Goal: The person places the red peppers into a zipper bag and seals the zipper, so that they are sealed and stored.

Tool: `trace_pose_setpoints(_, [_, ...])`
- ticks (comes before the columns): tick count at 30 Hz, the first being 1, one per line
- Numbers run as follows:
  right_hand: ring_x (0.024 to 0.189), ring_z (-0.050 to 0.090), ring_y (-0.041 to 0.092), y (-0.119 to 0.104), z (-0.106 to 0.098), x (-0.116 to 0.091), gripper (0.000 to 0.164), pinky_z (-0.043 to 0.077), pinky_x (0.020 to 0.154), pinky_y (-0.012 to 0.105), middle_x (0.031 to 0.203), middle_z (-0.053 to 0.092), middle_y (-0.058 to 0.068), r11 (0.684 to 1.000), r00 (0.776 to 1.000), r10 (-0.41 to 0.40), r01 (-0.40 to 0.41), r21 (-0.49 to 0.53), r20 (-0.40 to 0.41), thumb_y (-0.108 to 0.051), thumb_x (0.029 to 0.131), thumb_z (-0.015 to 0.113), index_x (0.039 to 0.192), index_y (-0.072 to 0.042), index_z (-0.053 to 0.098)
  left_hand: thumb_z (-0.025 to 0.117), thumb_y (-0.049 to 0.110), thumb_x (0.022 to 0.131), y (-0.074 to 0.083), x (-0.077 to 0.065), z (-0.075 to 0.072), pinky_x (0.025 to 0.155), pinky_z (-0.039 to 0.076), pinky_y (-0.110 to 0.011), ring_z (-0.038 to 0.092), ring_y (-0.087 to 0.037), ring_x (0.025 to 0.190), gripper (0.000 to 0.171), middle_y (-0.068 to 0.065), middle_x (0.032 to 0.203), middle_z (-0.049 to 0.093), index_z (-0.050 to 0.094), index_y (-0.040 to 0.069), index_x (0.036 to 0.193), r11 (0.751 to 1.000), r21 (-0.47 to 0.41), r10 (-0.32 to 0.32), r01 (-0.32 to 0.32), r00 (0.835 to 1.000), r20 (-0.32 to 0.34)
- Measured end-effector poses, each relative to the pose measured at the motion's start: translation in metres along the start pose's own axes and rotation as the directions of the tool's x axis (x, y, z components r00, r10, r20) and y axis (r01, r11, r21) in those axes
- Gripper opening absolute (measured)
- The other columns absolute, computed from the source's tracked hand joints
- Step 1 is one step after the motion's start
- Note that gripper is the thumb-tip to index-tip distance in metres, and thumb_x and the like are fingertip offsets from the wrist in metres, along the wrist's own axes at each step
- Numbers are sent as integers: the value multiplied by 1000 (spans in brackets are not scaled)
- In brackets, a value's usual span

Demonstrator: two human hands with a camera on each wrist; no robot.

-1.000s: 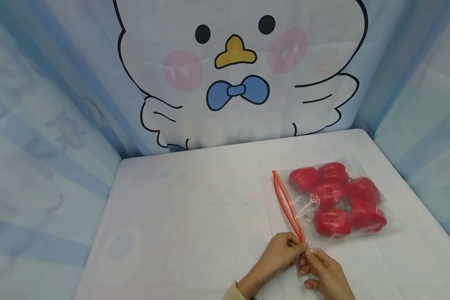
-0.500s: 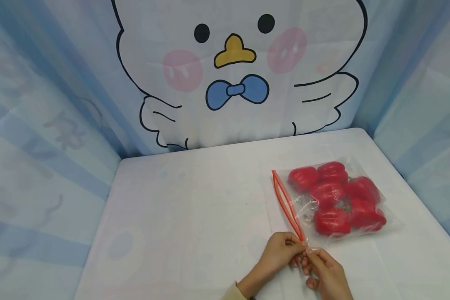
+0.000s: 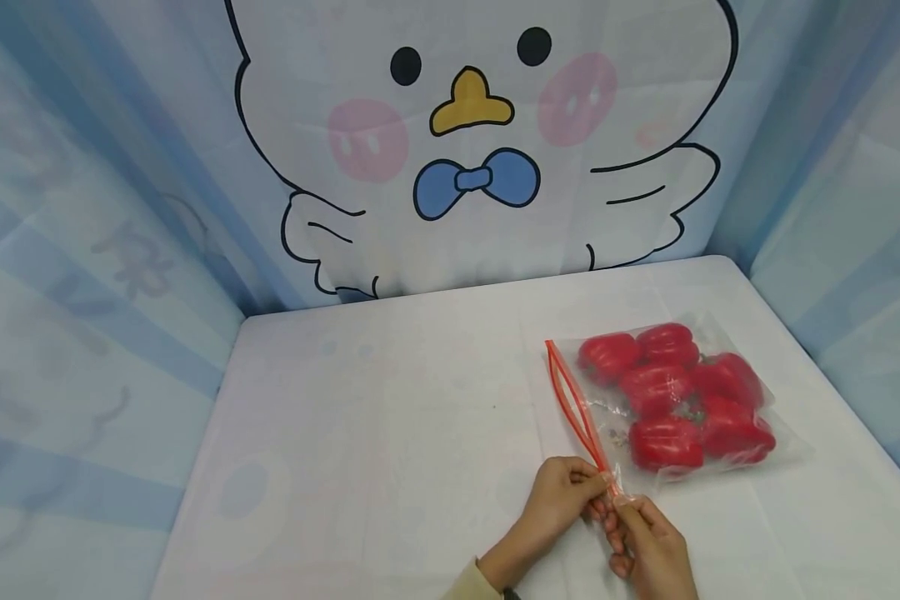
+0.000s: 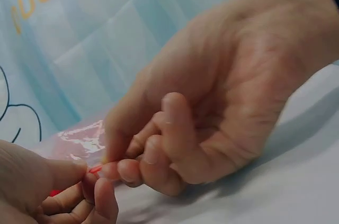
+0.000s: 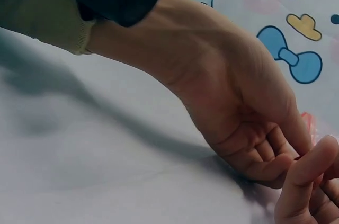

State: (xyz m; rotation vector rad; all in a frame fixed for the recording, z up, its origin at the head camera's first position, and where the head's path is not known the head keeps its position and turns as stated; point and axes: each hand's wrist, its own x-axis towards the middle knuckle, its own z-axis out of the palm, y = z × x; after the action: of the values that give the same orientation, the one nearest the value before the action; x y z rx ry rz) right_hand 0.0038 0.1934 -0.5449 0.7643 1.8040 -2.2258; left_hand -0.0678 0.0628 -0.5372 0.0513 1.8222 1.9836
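A clear zip bag (image 3: pixel 603 396) filled with several red bell peppers (image 3: pixel 665 442) lies on the right half of the table. Its red zip strip (image 3: pixel 573 401) forms the bag's left edge, and the strip's two lines bow apart toward the far end. At the near end, my left hand (image 3: pixel 564 502) pinches the strip between thumb and fingers. Just beside it, my right hand (image 3: pixel 651 542) pinches the strip's near corner. A short piece of red strip (image 4: pixel 95 169) shows between both hands in the left wrist view. The hands hide the rest of that corner.
A white cloth-covered table (image 3: pixel 382 433) extends left of the bag. Pale blue curtains (image 3: pixel 75 333) hang at both sides, and a backdrop with a cartoon bird (image 3: pixel 468 175) stands along the far edge.
My left hand has shifted slightly up along the strip, and the gap between the two hands' fingertips has widened a little. The peppers and bag have stayed put.
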Motion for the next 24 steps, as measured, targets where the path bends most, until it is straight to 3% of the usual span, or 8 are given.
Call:
trace_pose_setpoints(10, [65, 50, 9, 3, 0, -2, 20, 44, 51, 25, 81, 59, -5, 999, 999, 48, -48, -6, -24, -27, 108, 56, 93, -19, 66, 72, 11, 97, 12, 20, -11, 49, 51, -18, 59, -5, 48, 18, -3, 61, 65, 73, -4, 89, 1000, -17, -21, 21, 999, -28])
trace_pose_setpoints(20, [62, 49, 8, 4, 4, -4, 22, 44, 49, 24, 79, 59, -6, 1000, 1000, 15, -15, 10, -22, -26, 108, 56, 89, -21, 67, 71, 14, 98, 20, 37, -22, 48, 53, -21, 59, -7, 47, 19, -11, 61, 67, 72, -3, 89, 998, 70, 8, -5, 999, -41])
trace_pose_setpoints(24, [60, 47, 8, 3, 5, -4, 23, 43, 48, 24, 78, 58, -6, 1000, 999, 18, -17, 9, -31, -23, 109, 54, 89, -20, 66, 71, 13, 99, 21, 43, -24, 48, 52, -20, 58, -6, 47, 19, -9, 60, 66, 72, -4, 89, 997, 77, 14, -10, 999, -50])
